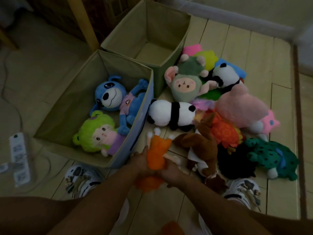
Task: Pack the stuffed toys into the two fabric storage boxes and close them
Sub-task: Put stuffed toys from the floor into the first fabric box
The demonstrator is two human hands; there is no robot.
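Note:
Both my hands hold an orange stuffed toy (156, 154) just right of the near fabric box (71, 106); my left hand (141, 161) grips its left side, my right hand (171, 173) its lower right. The near box stands open and holds a blue dog toy (116, 99) and a green-haired doll (100, 134). The far fabric box (177, 31) is open with nothing in it. On the floor to the right lies a pile of toys: a panda (171, 114), a green lamb (184, 85), a second panda (223, 75), a brown toy (201, 148), a pink toy (240, 107), a teal spotted toy (272, 156).
A white power strip (18, 155) with cables lies on the floor at the left. My two sneakers, the left (81, 180) and the right (242, 189), stand below the boxes and the pile. A yellow wooden leg (86, 22) rises behind the boxes. A raised edge (296, 116) runs along the right.

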